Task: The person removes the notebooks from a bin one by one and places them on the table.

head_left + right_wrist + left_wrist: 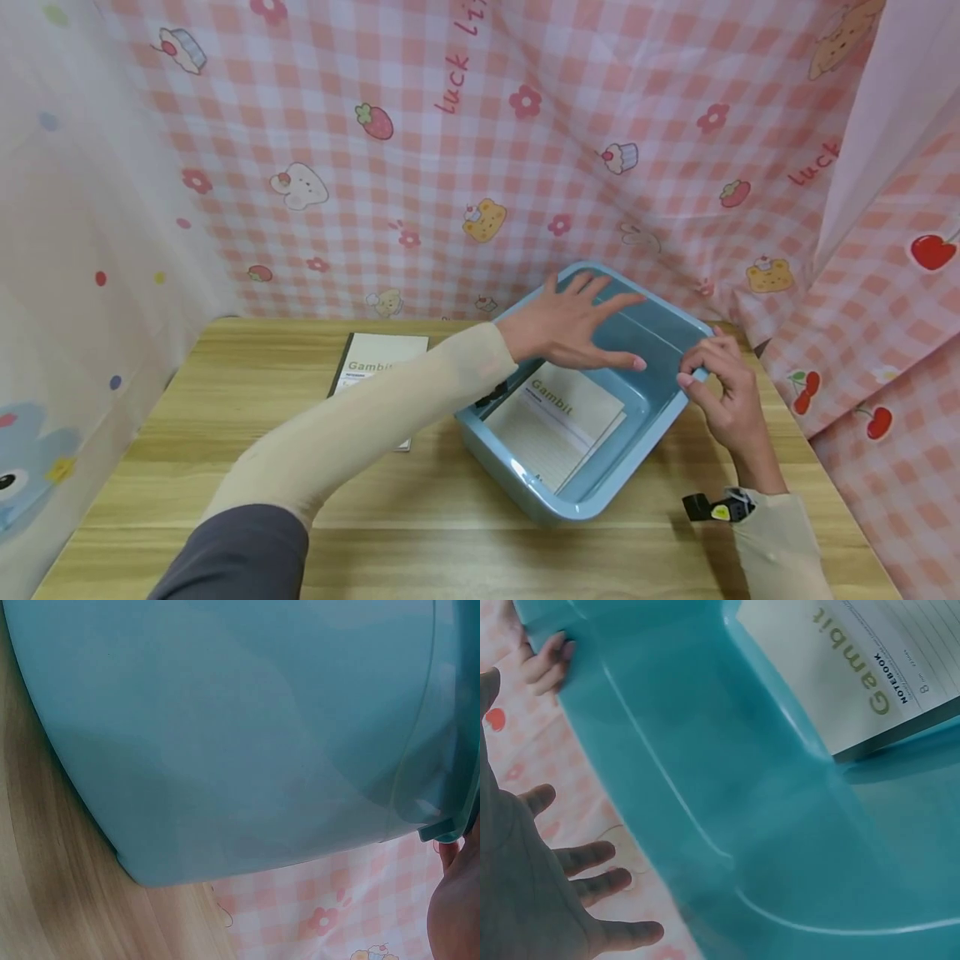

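A blue plastic tub (498, 475) is on the table, its corner pointing toward me. Inside lies a Gambit notebook (555, 429), with another edge showing beneath it. Over the tub's far part, my left hand (573, 325) is spread with straight fingers, holding nothing; the left wrist view shows its fingers apart from the notebook. My right hand (723, 392) grips the tub's right rim with curled fingers. In the right wrist view the tub's outer wall (225, 750) fills most of the picture, and part of the right hand (457, 907) shows at the edge.
Another Gambit notebook (386, 348) lies on the wooden table (247, 400) left of the tub, partly hidden by my left forearm. A pink checked curtain (420, 167) hangs behind the table, and further curtains hang at both sides.
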### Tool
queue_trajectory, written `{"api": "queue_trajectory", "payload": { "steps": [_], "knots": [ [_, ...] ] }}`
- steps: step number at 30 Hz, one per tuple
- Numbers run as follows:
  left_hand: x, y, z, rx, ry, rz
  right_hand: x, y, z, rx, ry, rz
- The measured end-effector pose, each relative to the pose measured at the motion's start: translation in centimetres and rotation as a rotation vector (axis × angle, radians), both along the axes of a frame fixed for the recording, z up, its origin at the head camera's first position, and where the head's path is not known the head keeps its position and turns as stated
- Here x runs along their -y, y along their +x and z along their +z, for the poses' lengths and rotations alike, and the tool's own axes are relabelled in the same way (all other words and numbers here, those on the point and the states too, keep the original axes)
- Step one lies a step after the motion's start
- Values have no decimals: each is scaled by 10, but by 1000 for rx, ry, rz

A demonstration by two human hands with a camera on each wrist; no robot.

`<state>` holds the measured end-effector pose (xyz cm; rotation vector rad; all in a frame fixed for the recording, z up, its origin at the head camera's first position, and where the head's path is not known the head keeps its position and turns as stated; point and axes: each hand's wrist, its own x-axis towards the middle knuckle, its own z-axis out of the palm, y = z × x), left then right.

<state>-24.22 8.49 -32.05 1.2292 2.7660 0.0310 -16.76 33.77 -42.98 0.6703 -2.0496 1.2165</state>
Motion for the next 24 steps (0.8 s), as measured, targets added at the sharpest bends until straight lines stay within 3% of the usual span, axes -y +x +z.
{"api": "queue_trajectory", "payload": {
  "steps": [6,17,21,24],
  "knots": [
    [-4,-7,-8,37,-23,17,1,0,1,-4,-7,3],
    [-22,-2,-24,-49,-103,-49,1,-1,1,-9,3,2],
    [-28,-1,-34,-23,-137,-54,0,0,2,-21,5,14],
    [-32,-2,-42,14,-157,-23,0,-1,2,-48,11,39]
  ]
}}
